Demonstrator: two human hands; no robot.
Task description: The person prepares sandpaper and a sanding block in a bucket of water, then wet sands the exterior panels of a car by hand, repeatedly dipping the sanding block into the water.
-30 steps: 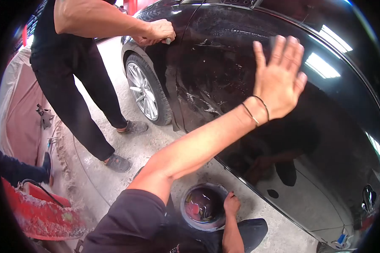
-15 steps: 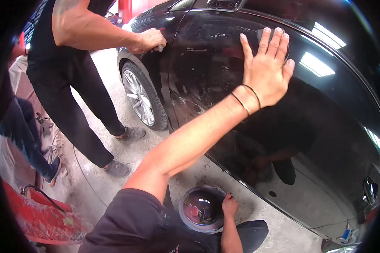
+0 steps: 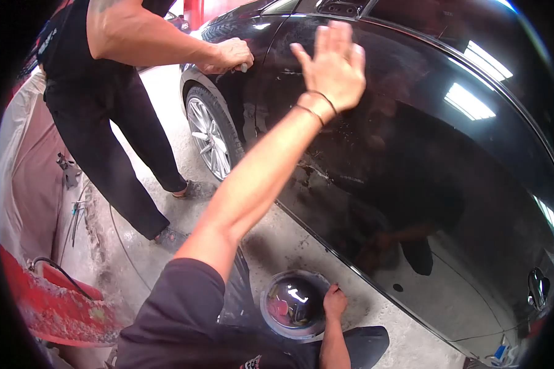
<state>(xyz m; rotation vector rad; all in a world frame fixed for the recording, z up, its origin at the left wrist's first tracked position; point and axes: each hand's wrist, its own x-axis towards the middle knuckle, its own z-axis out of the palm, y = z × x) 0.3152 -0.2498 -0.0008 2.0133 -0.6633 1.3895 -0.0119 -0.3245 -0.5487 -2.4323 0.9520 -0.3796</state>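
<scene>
Bright rectangular reflections [image 3: 469,101] glare; fisheye edges darken.

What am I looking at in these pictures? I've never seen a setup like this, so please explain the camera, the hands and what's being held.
There is no machine here: a person works bare-handed, filmed by one camera worn on their head, looking forward and down. Their left hand reaches out flat, fingers raised, over the glossy black car side, which shows pale marks and reflected lights. Anything under that palm is hidden. The right hand, low down, is curled at the edge of a bucket of dark liquid; its exact hold is unclear. The other hand, top left, belongs to a co-worker and holds something small.
</scene>
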